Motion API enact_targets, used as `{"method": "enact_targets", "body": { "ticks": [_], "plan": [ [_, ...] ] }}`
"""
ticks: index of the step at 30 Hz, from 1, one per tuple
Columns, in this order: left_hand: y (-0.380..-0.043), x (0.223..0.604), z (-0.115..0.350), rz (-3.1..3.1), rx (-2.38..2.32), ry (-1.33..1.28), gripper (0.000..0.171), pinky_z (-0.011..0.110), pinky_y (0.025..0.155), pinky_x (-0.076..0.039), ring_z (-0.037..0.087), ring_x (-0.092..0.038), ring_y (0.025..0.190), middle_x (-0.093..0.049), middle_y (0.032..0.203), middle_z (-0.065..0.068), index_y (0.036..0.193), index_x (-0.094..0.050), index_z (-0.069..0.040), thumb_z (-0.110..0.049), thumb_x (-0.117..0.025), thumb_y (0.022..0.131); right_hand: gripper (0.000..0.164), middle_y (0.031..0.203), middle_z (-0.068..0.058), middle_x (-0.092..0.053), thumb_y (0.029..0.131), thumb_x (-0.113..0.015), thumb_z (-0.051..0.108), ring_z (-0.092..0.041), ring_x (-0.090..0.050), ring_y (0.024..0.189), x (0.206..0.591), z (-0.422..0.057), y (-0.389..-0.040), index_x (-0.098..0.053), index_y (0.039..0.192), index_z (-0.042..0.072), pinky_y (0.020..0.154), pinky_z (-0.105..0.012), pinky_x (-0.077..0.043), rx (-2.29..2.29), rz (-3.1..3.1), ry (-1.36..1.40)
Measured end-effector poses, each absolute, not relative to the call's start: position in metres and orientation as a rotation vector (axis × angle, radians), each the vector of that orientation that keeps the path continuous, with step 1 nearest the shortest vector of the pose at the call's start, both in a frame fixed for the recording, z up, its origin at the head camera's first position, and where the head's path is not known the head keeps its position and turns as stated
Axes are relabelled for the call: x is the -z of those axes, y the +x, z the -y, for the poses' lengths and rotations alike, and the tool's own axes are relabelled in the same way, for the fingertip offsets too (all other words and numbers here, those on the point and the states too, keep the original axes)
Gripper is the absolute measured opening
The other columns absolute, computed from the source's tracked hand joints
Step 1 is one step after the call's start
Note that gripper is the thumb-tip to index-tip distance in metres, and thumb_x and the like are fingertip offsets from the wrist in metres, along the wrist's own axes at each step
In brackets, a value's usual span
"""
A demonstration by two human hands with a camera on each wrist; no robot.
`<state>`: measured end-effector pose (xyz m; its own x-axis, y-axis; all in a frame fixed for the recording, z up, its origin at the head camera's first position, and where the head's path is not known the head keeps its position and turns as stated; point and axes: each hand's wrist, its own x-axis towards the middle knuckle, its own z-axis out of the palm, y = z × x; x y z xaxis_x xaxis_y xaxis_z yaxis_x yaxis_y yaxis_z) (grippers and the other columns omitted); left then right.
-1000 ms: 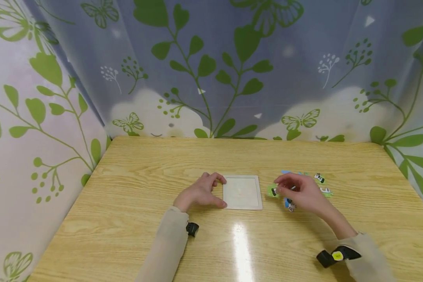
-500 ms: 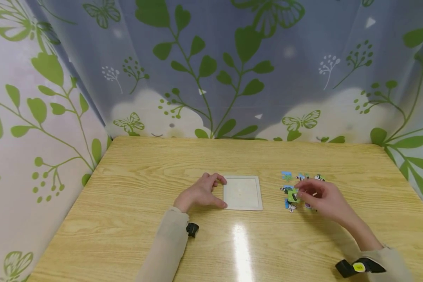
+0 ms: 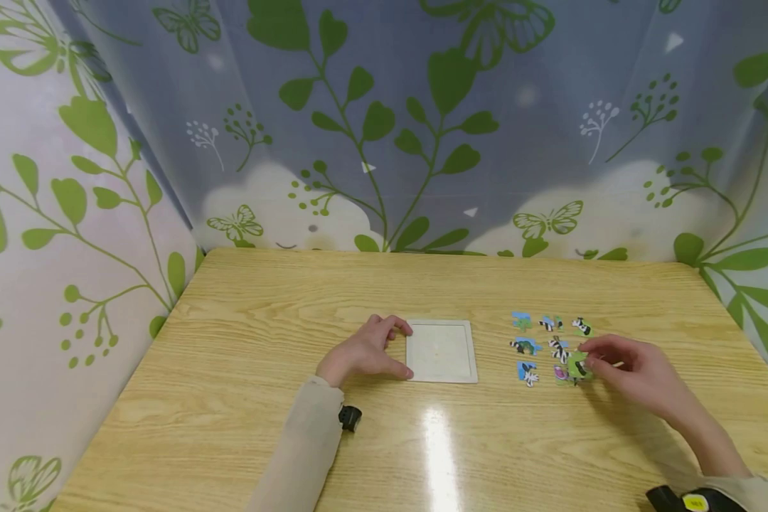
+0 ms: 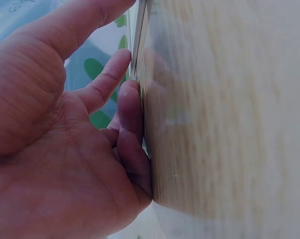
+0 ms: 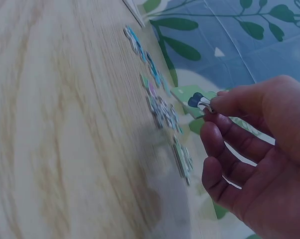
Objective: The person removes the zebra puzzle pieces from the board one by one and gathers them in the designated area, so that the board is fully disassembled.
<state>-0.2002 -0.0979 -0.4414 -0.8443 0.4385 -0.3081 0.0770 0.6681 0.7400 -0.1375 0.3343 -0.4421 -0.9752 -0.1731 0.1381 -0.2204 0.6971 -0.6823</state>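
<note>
On the table, a square white puzzle tray [image 3: 441,352] lies flat with a blank inside. My left hand [image 3: 365,350] rests at its left side, thumb and index finger spread and touching that edge near the two corners. In the left wrist view, the index fingertip [image 4: 124,56] meets the tray's thin edge. My right hand [image 3: 640,373] pinches a green puzzle piece [image 3: 577,365] with a dark and white print between thumb and fingers. In the right wrist view this puzzle piece [image 5: 189,99] is raised off the table, above the loose pieces.
Several loose puzzle pieces [image 3: 525,346] with animal prints lie in rough rows right of the tray. The one with purple [image 3: 560,372] is partly covered by the held piece. A patterned curtain [image 3: 384,142] stands behind the wooden table [image 3: 281,284].
My right hand has carried the green puzzle piece rightward, away from the tray and over the loose pieces, uncovering several of them. My left hand keeps its place at the tray.
</note>
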Motion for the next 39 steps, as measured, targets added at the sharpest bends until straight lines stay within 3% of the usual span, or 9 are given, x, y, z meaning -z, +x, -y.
{"method": "enact_targets", "body": {
  "ticks": [9,24,35,39],
  "plan": [
    [-0.199,0.439,0.098,-2.427,-1.023,0.393,0.061,0.043,0.096,-0.044,0.023,-0.046,0.116,-0.047,0.125,0.006,0.129,-0.056,-0.026,-0.029,-0.09,0.078,0.015,0.088,0.011,-0.073,0.096,-0.07,0.007,0.0,-0.063,0.073,0.447,-0.353,-0.131,-0.072,0.11,0.005,0.06,-0.022,-0.049,-1.114,2.889,0.292],
    [-0.2,0.442,0.099,-2.434,-1.018,0.388,0.061,0.044,0.097,-0.044,0.022,-0.046,0.117,-0.047,0.125,0.006,0.129,-0.056,-0.027,-0.03,-0.089,0.078,0.015,0.094,-0.005,-0.075,0.095,-0.071,0.012,0.009,-0.058,0.074,0.455,-0.359,-0.133,-0.073,0.109,0.007,0.063,-0.021,-0.049,-0.959,2.98,0.231],
    [-0.197,0.441,0.1,-2.461,-0.96,0.419,0.061,0.047,0.1,-0.045,0.023,-0.048,0.12,-0.047,0.128,0.007,0.132,-0.054,-0.027,-0.033,-0.086,0.081,0.011,0.087,0.007,-0.074,0.095,-0.073,0.017,0.011,-0.059,0.073,0.449,-0.364,-0.134,-0.074,0.104,0.011,0.059,-0.022,-0.049,-0.922,2.922,0.231],
    [-0.196,0.438,0.101,-2.478,-0.924,0.44,0.061,0.049,0.101,-0.045,0.024,-0.049,0.124,-0.047,0.132,0.008,0.135,-0.053,-0.026,-0.035,-0.084,0.083,0.011,0.088,0.003,-0.075,0.094,-0.073,0.017,0.013,-0.057,0.074,0.445,-0.362,-0.138,-0.075,0.104,0.012,0.059,-0.021,-0.049,-0.869,2.88,0.26]
  ]
}}
